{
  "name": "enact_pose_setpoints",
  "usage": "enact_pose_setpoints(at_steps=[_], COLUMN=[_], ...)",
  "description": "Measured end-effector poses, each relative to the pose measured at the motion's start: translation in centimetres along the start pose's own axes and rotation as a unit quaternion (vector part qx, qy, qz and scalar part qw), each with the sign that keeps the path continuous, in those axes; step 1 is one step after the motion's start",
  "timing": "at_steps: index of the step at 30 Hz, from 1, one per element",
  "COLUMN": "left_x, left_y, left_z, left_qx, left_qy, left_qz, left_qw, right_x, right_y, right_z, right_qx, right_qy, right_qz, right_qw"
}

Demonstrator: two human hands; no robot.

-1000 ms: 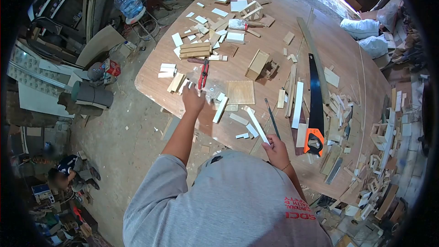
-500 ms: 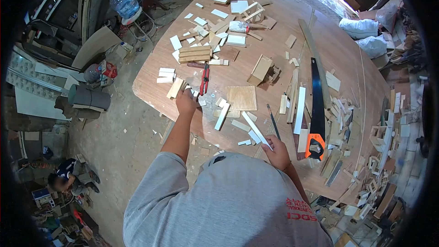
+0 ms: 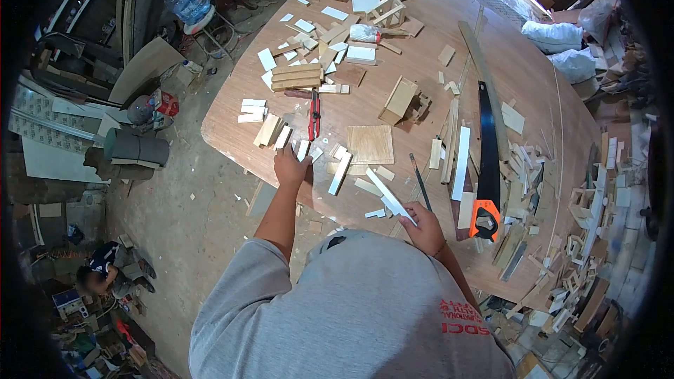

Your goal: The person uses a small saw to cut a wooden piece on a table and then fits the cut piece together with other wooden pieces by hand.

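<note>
My right hand (image 3: 423, 230) is closed around the near end of a long white-faced wood strip (image 3: 387, 194), which slants up and to the left over the table's near edge. My left hand (image 3: 289, 167) is low at the left edge of the table, its thumb apart from its fingers. The fingertips reach a small wood block (image 3: 283, 137), and a short white-topped piece (image 3: 303, 149) lies close by the thumb; whether they touch is hard to see. Left of them are larger wood blocks (image 3: 267, 130). A red utility knife (image 3: 314, 118) lies just beyond.
A square plywood piece (image 3: 371, 145) and a pencil (image 3: 420, 181) lie mid-table. A handsaw with orange handle (image 3: 484, 219) rests on the right, beside many offcuts. A small wooden model (image 3: 400, 102) stands farther back. Another person (image 3: 105, 267) sits at lower left.
My left hand has drawn slightly towards me, uncovering the small block and the short piece at its fingertips. My right hand and its strip have shifted slightly left.
</note>
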State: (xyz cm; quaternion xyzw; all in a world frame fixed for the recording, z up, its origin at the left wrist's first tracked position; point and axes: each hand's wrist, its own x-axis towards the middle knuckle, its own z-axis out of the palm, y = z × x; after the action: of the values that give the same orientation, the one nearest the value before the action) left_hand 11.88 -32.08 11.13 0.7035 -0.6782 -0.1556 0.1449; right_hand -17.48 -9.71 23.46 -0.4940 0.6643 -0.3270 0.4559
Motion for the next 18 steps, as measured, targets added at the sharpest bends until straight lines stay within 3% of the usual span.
enact_pose_setpoints(at_steps=[5,7,8,11,12,15,16,17,18], left_x=[1.0,1.6,1.6,1.8,1.1,1.4,1.2,0.9,0.4], left_y=[-1.1,-1.6,-2.9,-2.9,-1.3,-0.7,0.0,0.6,1.9], left_z=[0.9,0.9,2.8,2.0,0.2,-1.6,-1.8,-2.1,-3.3], left_qx=[-0.062,-0.108,-0.122,-0.172,-0.192,-0.210,-0.338,-0.337,-0.381], left_qy=[-0.002,-0.123,-0.025,-0.040,0.005,-0.013,-0.044,-0.043,-0.104], left_qz=[-0.009,-0.050,-0.019,-0.033,-0.012,-0.004,-0.039,-0.041,-0.070], left_qw=[0.998,0.985,0.992,0.984,0.981,0.978,0.939,0.940,0.916], right_x=[-0.1,-0.2,-0.2,-0.3,-0.3,-0.3,-0.3,-0.3,-0.2], right_y=[-0.2,0.0,0.1,-0.1,-0.2,-0.3,-0.3,-0.1,-0.1], right_z=[-0.2,-0.3,-0.3,-0.3,-0.4,-0.5,-0.5,-0.5,-0.5], right_qx=[-0.008,-0.010,-0.012,-0.007,-0.001,-0.015,-0.014,-0.024,-0.033], right_qy=[-0.002,-0.002,-0.001,0.005,0.010,0.015,0.013,0.019,0.024], right_qz=[0.013,0.020,0.020,0.028,0.035,0.034,0.034,0.025,0.015], right_qw=[1.000,1.000,1.000,1.000,0.999,0.999,0.999,0.999,0.999])
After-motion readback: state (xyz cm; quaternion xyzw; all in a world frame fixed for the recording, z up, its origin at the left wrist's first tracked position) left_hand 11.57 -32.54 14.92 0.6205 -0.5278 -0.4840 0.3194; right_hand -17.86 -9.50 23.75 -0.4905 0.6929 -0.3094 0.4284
